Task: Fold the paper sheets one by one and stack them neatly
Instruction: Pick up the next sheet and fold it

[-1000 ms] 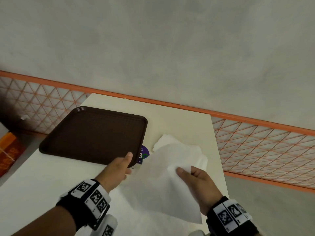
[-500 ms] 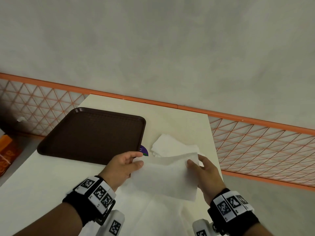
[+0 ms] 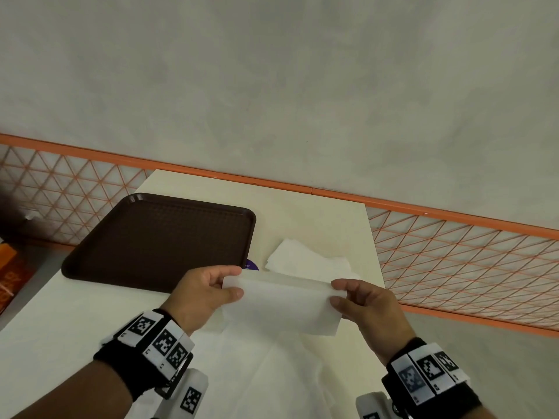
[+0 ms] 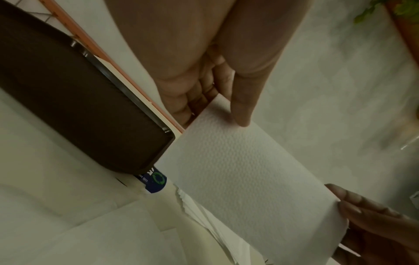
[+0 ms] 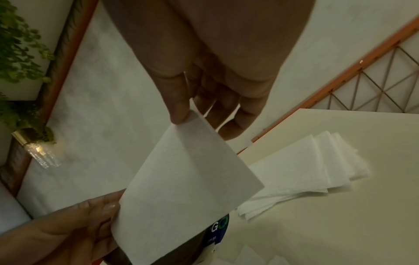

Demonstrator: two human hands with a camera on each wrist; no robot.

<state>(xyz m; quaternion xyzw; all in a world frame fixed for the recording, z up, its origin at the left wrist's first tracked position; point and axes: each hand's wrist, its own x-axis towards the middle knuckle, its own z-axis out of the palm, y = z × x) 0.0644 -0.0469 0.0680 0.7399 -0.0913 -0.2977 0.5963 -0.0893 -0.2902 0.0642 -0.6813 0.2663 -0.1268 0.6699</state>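
Head view: left hand (image 3: pixel 205 293) and right hand (image 3: pixel 367 303) each pinch an end of a folded sheet (image 3: pixel 284 300) – held above the worktop (image 3: pixel 317 225), near the stack (image 3: pixel 305 260), beside a tray (image 3: pixel 163 237).

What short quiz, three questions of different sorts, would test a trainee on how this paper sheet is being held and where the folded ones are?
1. True or false: the left hand and right hand each pinch an end of the folded paper sheet, held above the table.
2. Multiple choice: the stack of folded sheets lies A) on the brown tray, B) on the table to the right of the tray, C) on the floor.
3. Fill in: the tray holds ____ sheets.

Key: 1 true; 2 B; 3 no.
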